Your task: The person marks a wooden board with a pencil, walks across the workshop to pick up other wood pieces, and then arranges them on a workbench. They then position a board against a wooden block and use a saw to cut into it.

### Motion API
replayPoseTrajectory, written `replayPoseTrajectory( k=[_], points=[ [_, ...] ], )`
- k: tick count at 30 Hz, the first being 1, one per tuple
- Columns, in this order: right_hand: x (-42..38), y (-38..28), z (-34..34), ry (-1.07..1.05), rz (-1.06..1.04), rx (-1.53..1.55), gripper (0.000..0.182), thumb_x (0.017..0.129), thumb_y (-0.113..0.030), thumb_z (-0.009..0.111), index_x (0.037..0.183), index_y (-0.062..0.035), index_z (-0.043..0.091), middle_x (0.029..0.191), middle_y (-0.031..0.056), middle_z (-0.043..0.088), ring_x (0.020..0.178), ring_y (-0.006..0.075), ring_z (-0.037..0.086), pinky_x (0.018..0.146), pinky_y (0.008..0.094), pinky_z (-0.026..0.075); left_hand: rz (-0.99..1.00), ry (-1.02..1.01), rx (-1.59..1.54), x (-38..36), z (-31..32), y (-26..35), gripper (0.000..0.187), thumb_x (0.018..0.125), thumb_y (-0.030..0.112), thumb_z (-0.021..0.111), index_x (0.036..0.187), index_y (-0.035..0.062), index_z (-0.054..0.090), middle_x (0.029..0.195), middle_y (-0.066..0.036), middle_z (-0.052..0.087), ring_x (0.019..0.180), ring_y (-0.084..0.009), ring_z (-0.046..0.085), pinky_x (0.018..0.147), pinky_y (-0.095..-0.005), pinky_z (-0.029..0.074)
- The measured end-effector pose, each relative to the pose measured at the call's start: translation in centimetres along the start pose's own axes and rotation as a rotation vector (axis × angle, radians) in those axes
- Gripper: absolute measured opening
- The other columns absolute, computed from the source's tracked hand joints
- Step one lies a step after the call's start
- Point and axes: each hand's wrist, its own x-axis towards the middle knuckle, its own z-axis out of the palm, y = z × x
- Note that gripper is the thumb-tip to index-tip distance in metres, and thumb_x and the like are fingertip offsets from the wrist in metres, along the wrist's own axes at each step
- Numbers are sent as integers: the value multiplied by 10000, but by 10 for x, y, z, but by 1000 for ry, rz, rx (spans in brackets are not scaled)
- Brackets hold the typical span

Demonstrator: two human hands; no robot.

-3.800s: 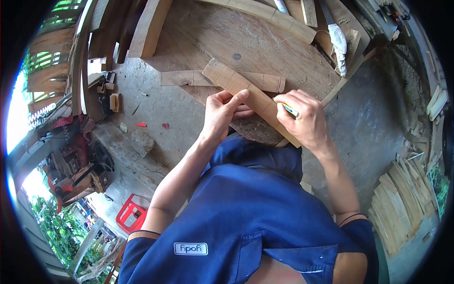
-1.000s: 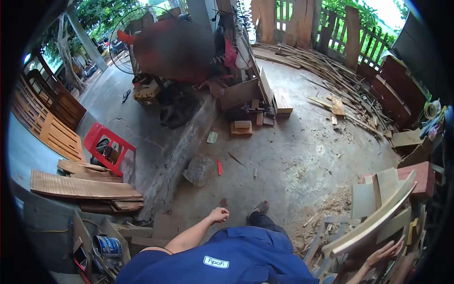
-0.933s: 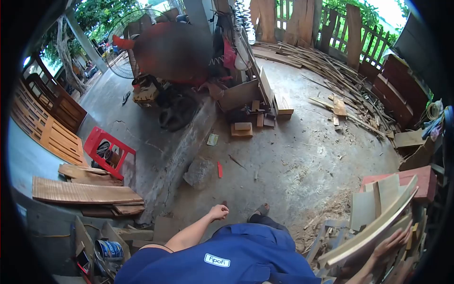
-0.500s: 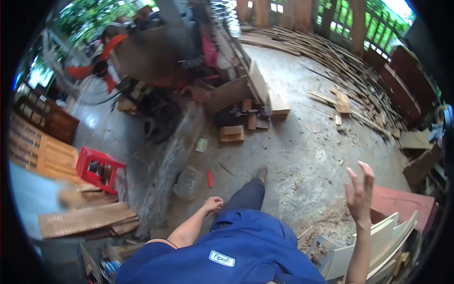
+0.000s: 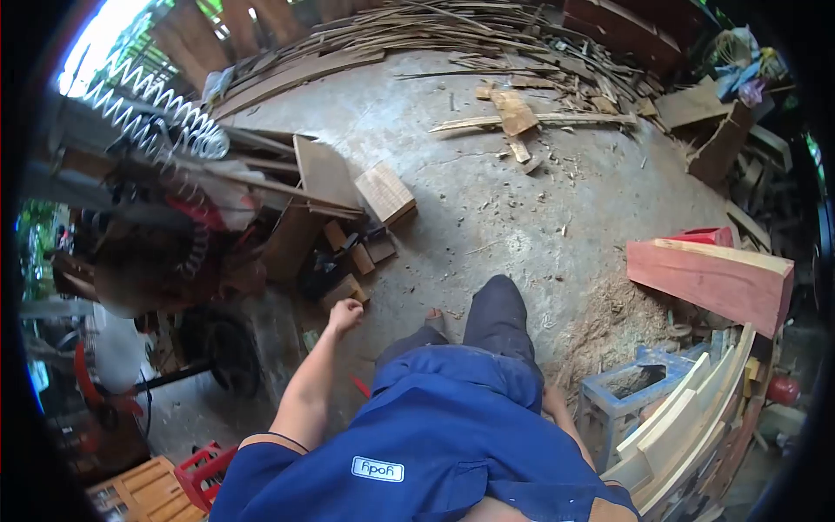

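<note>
My left hand [image 5: 346, 315] hangs in front of my left side with its fingers curled in, and nothing shows in it. From this view it overlaps a small wood block [image 5: 344, 292] on the floor, apparently well below it. My right hand [image 5: 554, 404] is down beside my right thigh. Its fingers are mostly hidden by my clothing and leg, so their pose does not show. Nearest to that side stands a worn blue metal frame [image 5: 600, 391], with pale curved wood strips [image 5: 687, 426] leaning beside it.
A thick reddish timber [image 5: 704, 283] lies to the right above sawdust [image 5: 609, 335]. Another wood block [image 5: 385, 193] stands ahead, left of centre. Long wood strips [image 5: 417, 30] are heaped at the back. A red plastic stool [image 5: 202, 474] and a fan [image 5: 96, 383] are on the left.
My view has swung to the right, and I have stepped forward with the other leg. My right hand has dropped from a raised, spread-fingered pose to my thigh. The left hand stays curled.
</note>
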Motion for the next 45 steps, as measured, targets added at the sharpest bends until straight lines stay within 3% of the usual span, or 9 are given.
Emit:
replayPoseTrajectory(
  k=[2,6,11,14,19,24,28,41,45],
  points=[
    [32,70,65,-90,-2,-33,372,804,-276,634,1108,-71,696,1075,197,685,1045,372,630,935,454,476,212,82,36,61,-9,72,255,826,154,598,1023,34,708,796,-63,709,710,-148,694,659,-273,548],
    [70,43,-46,-88,6,4,380,815,-285,623,1127,-79,690,1097,192,679,1055,371,628,938,450,478,231,7,-585,124,19,217,261,976,170,551,1177,14,611,864,-57,665,681,-130,629,622,-272,523],
    [156,-25,-210,5,0,31,372,835,-297,615,1137,-89,680,1080,194,680,1043,377,629,924,451,488,182,-302,-254,138,88,325,270,926,185,599,1151,39,635,905,-63,681,759,-135,665,662,-271,530],
    [238,-64,-337,371,-214,40,305,886,-260,597,1139,-95,635,976,192,688,942,359,661,816,451,517,284,-375,113,147,109,357,274,937,192,596,1169,50,626,982,-69,678,836,-160,676,702,-273,531],
    [341,-164,-532,462,-170,18,312,900,-255,583,1171,-103,617,1065,181,677,1028,361,635,879,451,501,97,-245,-112,173,105,363,269,931,186,598,1152,39,639,953,-81,691,785,-157,686,671,-276,536],
    [408,-240,-608,480,-273,-3,335,899,-272,577,1188,-106,610,1053,172,683,1041,339,636,886,431,498,-200,-190,-440,247,96,303,263,915,173,627,1127,17,637,864,-80,661,664,-179,677,498,-270,512],
    [402,-287,-632,292,-289,-40,322,899,-255,586,1194,-126,599,1168,173,624,1085,358,603,916,448,491,-415,-144,-549,276,94,361,220,921,126,608,1111,16,605,801,-76,618,569,-156,595,450,-266,465],
    [455,-148,-710,136,202,116,323,875,-294,616,1163,-151,651,1084,147,693,1106,325,618,946,420,481,233,-216,-195,504,124,759,332,954,201,545,1229,23,592,991,-78,669,832,-154,656,736,-286,520],
    [520,-118,-789,-8,117,-59,348,880,-303,604,1182,-133,646,1109,157,686,1095,310,625,947,405,475,271,-108,-325,521,171,830,342,964,225,552,1229,13,592,999,-70,668,835,-139,639,742,-277,515]
  ],
)
